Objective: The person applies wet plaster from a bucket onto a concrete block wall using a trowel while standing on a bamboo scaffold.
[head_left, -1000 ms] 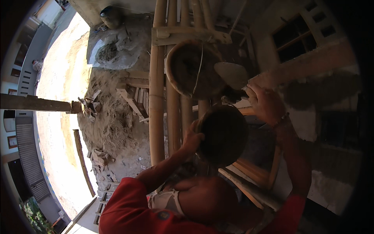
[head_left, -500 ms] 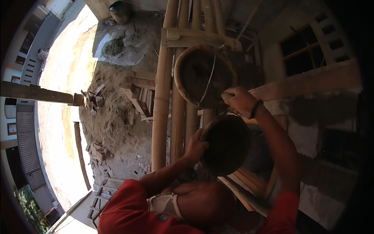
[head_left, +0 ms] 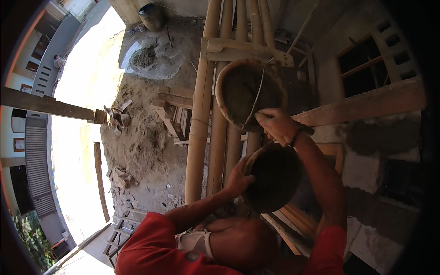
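My left hand (head_left: 240,180) grips the rim of a dark, round bucket (head_left: 274,178), thumb over the edge. That bucket is tilted with its opening facing me, and its inside is in deep shadow. Just beyond it, a second bucket (head_left: 221,94) with a mortar-crusted rim stands on bamboo poles (head_left: 198,137). A thin curved handle (head_left: 257,98) crosses its mouth; something dark grey lies inside. My right hand (head_left: 279,124), with a dark bracelet at the wrist, is closed beside the near edge of this second bucket. What its fingers hold is too dark to make out.
A wooden crosspiece (head_left: 247,51) spans the poles beyond the buckets. Below on the left are a sand heap (head_left: 146,123), a wet mortar patch (head_left: 143,58) and a barrel (head_left: 151,17). A wall of pale blocks (head_left: 362,172) rises close on the right.
My right hand has moved left toward the handle end of the far bucket. My left hand keeps its hold on the near bucket. The whole view has shifted slightly.
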Demonstrator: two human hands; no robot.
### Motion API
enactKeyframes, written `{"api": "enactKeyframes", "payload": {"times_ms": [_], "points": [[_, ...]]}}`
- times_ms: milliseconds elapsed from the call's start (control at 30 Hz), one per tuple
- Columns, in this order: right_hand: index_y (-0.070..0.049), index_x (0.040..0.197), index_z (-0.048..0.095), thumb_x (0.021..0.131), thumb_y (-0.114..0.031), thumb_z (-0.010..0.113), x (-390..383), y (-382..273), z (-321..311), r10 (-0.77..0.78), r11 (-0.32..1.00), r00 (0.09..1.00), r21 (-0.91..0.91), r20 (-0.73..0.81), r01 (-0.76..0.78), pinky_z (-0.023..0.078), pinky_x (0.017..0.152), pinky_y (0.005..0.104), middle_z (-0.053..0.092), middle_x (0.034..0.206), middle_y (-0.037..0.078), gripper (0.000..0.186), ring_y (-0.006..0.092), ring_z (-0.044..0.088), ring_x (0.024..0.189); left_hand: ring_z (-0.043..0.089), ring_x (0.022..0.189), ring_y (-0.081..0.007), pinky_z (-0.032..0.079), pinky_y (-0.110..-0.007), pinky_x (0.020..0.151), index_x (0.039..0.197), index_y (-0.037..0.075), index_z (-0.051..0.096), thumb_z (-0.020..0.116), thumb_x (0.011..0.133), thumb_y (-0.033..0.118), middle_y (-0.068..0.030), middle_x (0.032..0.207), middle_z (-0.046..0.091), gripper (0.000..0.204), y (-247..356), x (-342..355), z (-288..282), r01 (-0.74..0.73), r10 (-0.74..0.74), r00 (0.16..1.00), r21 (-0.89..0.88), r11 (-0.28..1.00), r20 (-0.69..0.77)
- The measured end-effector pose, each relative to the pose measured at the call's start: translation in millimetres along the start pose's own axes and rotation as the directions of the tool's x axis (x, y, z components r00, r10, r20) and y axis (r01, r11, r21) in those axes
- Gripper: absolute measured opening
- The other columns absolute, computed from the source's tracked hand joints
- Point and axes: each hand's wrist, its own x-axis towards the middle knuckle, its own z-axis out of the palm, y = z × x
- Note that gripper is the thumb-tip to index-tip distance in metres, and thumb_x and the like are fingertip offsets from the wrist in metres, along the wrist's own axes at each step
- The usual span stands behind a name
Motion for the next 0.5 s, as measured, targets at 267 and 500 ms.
{"api": "enactKeyframes", "payload": {"times_ms": [267, 500], "points": [[-0.003, 0.137, 0.052, 0.093, -0.015, 0.059, -0.2, 10.1, 0.7, -0.043, 0.993, 0.998, 0.109, 0.037, 0.039, 0.049, 0.049, 0.0263, 0.060, 0.079, 0.007, 0.046, 0.0117, 0.058, 0.058, 0.032, 0.143, -0.0343, 0.025, -0.040, 0.117, 0.155, 0.002, 0.016, 0.067, 0.085, 0.016, -0.0250, 0.153, 0.032, 0.087, -10.4, 0.6, -3.5, -0.162, 0.160, 0.983, -0.010, 0.987, -0.091], [-0.002, 0.138, 0.050, 0.095, -0.019, 0.060, -17.1, 8.4, 2.7, -0.032, 0.977, 0.999, 0.212, 0.037, 0.024, 0.049, 0.048, 0.0262, 0.060, 0.078, 0.008, 0.047, 0.0125, 0.058, 0.056, 0.014, 0.146, -0.0452, 0.010, -0.053, 0.118, 0.154, -0.003, 0.007, 0.054, 0.097, 0.036, -0.0307, 0.158, 0.012, 0.084, 23.9, 46.6, -38.9, -0.375, 0.489, 0.833, 0.385, 0.843, -0.260]]}}
